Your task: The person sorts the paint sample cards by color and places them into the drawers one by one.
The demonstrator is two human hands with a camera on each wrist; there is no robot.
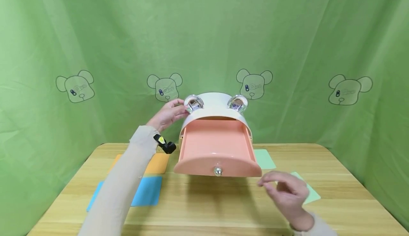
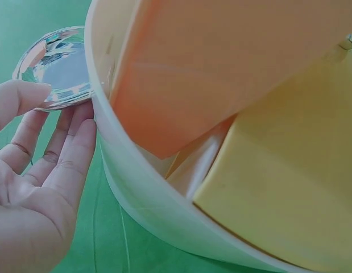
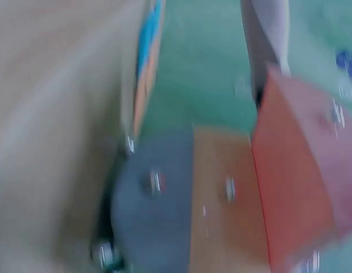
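A white rounded drawer box with two shiny silver bowl-like eyes stands at the table's far side. Its pink top drawer is pulled out, a round silver knob on its front. My left hand pinches the box's left silver eye, thumb on the rim and fingers beneath it, some against the box's side. Right of the drawer front and apart from it, my right hand holds nothing, its fingers loosely bent. In the blurred right wrist view, a grey-blue drawer front and a tan one adjoin the pink drawer.
Orange and blue sheets lie on the wooden table at left. Two pale green sheets lie at right, one beside the box, another behind my right hand. A green curtain hangs behind.
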